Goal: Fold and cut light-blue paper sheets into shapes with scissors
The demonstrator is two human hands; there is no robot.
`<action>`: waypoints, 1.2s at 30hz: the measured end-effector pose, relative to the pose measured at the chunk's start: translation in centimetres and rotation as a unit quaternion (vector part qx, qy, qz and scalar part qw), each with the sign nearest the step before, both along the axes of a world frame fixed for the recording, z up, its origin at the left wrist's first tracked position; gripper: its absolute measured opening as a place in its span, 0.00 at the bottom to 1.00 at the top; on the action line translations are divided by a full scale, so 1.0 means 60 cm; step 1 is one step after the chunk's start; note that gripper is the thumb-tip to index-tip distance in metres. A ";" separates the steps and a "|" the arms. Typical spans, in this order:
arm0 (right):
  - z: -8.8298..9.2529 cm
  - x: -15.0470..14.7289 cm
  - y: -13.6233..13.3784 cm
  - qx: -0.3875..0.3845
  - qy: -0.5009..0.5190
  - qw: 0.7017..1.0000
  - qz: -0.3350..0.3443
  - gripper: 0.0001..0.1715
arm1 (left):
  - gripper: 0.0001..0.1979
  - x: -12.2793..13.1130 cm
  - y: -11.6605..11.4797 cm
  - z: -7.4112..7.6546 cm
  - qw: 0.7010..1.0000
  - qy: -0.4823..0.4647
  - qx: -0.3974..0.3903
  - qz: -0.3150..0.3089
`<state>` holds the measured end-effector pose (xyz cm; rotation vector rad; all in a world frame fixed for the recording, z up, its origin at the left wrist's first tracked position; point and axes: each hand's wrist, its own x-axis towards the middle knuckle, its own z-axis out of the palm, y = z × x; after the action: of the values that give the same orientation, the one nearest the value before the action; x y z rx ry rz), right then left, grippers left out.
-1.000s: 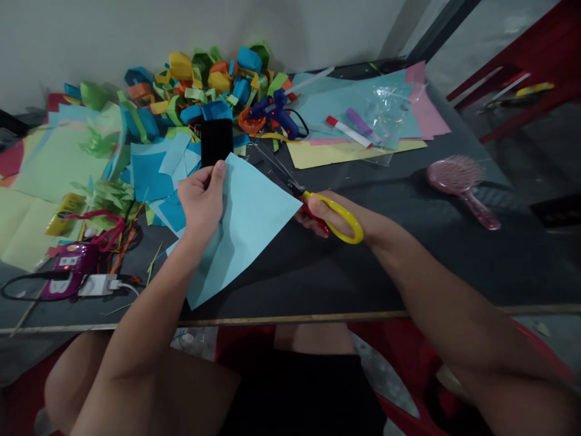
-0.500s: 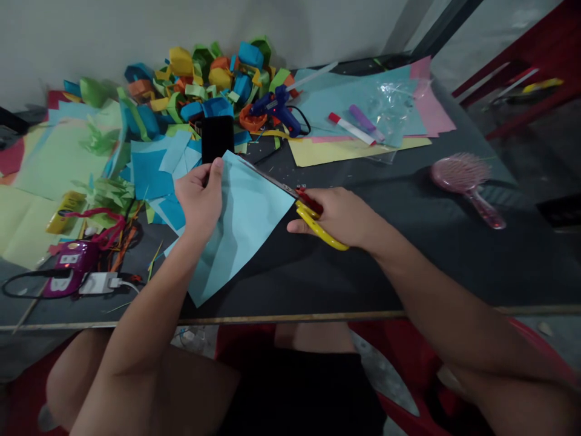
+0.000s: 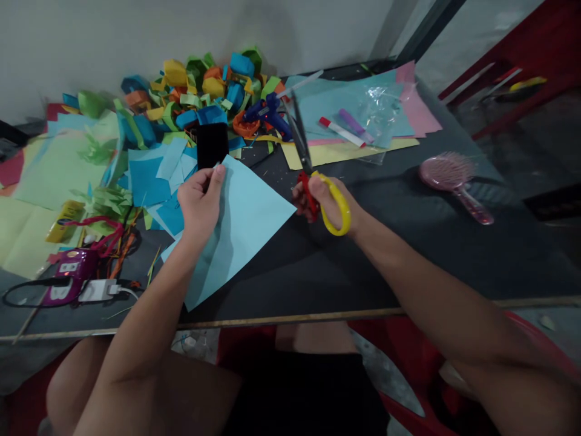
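Pale-blue paper (image 3: 254, 212) spreads over the desk (image 3: 408, 260), its top corner pinched in the left hand (image 3: 200, 200), while the right hand (image 3: 331, 203) curls around scissors (image 3: 305, 158), blades slightly parted beside it; this looks like cutting, calling for blades aligned to its edge.

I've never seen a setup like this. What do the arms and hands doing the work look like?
They're a person's own: the left hand and right hand are ungloved, with no rings visible. Both forearms show no sleeve, watch, bracelet, cable or clear marking. The only clothing in view is a black garment over the lap.
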<state>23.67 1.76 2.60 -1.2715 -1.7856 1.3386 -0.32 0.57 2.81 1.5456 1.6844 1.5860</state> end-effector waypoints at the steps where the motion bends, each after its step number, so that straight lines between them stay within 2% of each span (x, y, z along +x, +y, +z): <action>1: -0.003 -0.003 0.001 -0.037 0.045 0.998 0.003 0.42 | 0.21 0.002 -0.001 -0.001 1.000 0.014 -0.006 -0.008; 3: -0.007 -0.011 0.000 -0.062 0.075 0.995 0.000 0.35 | 0.20 0.009 -0.004 -0.002 0.998 0.053 -0.015 -0.022; 7: -0.012 -0.032 -0.005 -0.017 0.068 0.997 -0.014 0.19 | 0.18 0.015 -0.012 0.001 0.991 0.127 -0.022 -0.015; 10: -0.013 -0.036 -0.003 0.058 0.032 0.998 -0.002 0.10 | 0.22 0.007 -0.013 0.008 0.980 0.157 -0.075 -0.096; 13: -0.012 -0.031 0.002 0.112 -0.042 0.993 0.013 0.04 | 0.20 -0.002 -0.010 0.014 0.956 0.091 -0.184 -0.210; 15: -0.013 -0.028 0.004 0.113 -0.068 0.991 0.014 0.05 | 0.19 -0.006 -0.007 0.015 0.933 -0.007 -0.253 -0.256; 17: -0.017 -0.027 0.005 0.109 -0.066 0.992 0.007 0.07 | 0.23 -0.007 -0.004 0.011 0.903 -0.081 -0.310 -0.285; 19: -0.023 -0.027 0.006 0.118 -0.057 0.991 0.008 0.09 | 0.24 -0.006 -0.002 0.005 0.891 -0.120 -0.337 -0.280; 20: -0.026 -0.026 0.007 0.127 -0.054 0.990 0.009 0.10 | 0.24 -0.004 -0.001 0.001 0.893 -0.129 -0.338 -0.266; 24: -0.030 -0.024 0.012 0.133 -0.047 0.990 -0.003 0.13 | 0.20 0.003 -0.001 -0.012 0.933 -0.117 -0.283 -0.187; 26: -0.025 -0.024 0.014 0.120 -0.042 0.992 -0.007 0.13 | 0.20 0.006 -0.002 -0.014 0.942 -0.118 -0.269 -0.162; 30: -0.007 -0.024 0.012 0.094 -0.047 0.994 -0.011 0.13 | 0.20 0.010 -0.005 -0.008 0.923 -0.150 -0.311 -0.166; 34: 0.005 -0.005 0.013 0.072 -0.064 0.995 0.003 0.24 | 0.19 0.011 -0.008 0.002 0.914 -0.178 -0.322 -0.173; 36: 0.009 0.010 0.016 0.097 -0.121 0.987 0.032 0.27 | 0.19 0.010 -0.007 0.005 0.915 -0.185 -0.314 -0.171</action>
<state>24.28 2.73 3.13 -1.3243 -2.0813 1.0484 0.25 0.12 3.12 1.0506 1.4130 0.9426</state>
